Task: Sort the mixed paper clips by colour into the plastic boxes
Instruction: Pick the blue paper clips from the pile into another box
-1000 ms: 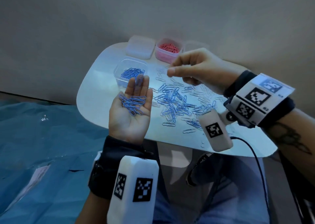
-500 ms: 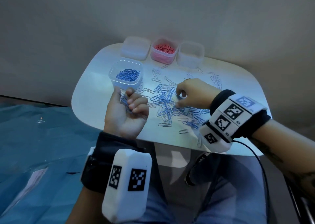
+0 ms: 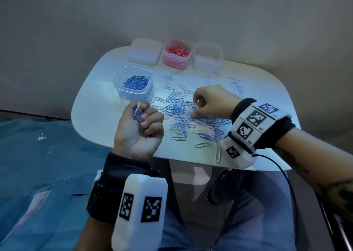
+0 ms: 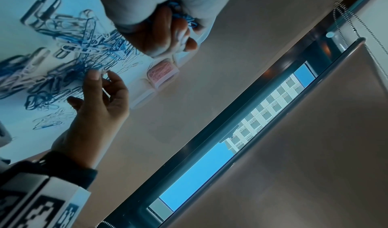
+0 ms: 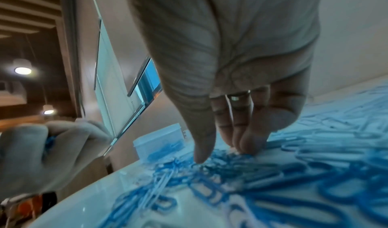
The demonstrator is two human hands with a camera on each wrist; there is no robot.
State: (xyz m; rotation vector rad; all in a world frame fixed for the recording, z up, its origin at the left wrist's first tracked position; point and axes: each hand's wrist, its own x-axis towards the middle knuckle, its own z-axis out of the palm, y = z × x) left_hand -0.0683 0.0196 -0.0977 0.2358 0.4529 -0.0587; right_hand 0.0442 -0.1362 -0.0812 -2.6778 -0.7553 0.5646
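Blue clips (image 3: 138, 116) bunched in left hand (image 3: 138, 131), fingers (image 3: 152, 119) curled tight round them; hand off near edge of surface (image 3: 91, 115), just short of clear box (image 3: 134, 82) w/ blue clips. Mixed pile (image 3: 183, 117) mid-surface, blue + pale tangled. Right hand (image 3: 212, 102) over pile, thumb and fingertips (image 5: 247, 142) down on clips; pinch or empty, cannot tell. Best: slide one blue clip free before lifting, avoid dragging pale ones. Pink-filled box (image 3: 176, 54) at back.

Black wristbands (image 3: 246, 107) with white tag-printed camera boxes (image 3: 140, 210) are worn behind both hands; a ring (image 5: 238, 97) on the right.
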